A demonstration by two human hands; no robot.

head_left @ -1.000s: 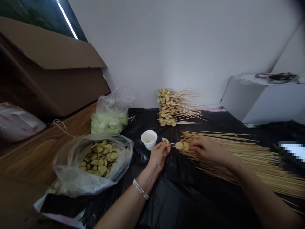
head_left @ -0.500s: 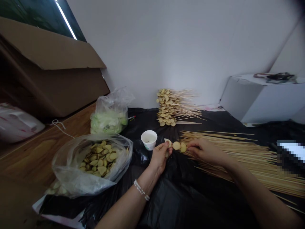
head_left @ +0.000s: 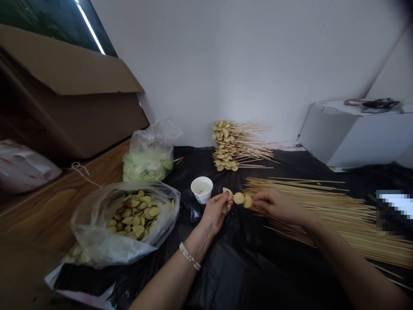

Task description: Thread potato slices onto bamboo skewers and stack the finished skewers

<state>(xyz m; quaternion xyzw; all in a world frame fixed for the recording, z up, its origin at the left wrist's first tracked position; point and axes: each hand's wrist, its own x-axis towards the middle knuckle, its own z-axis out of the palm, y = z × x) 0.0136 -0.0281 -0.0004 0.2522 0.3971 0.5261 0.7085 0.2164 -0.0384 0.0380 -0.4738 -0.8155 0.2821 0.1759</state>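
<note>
My left hand (head_left: 217,212) pinches a pale potato slice (head_left: 227,193) at the tip end of a thin skewer. Two more round potato slices (head_left: 239,198) sit threaded on that skewer between my hands. My right hand (head_left: 274,206) is closed round the skewer just right of the slices; most of its stick is hidden behind the hand. A white paper cup (head_left: 201,189) stands beside my left hand. Bare bamboo skewers (head_left: 322,215) lie in a wide spread under and behind my right hand.
An open plastic bag of potato slices (head_left: 134,217) lies at left, with a bag of pale green vegetable (head_left: 148,161) behind it. Filled skewers (head_left: 227,146) are piled by the wall. A cardboard box (head_left: 80,116) stands at left, a white box (head_left: 361,133) at right.
Almost nothing differs. Both hands hold the same skewer and slices in nearly the same place; my left wrist has shifted very slightly left.
</note>
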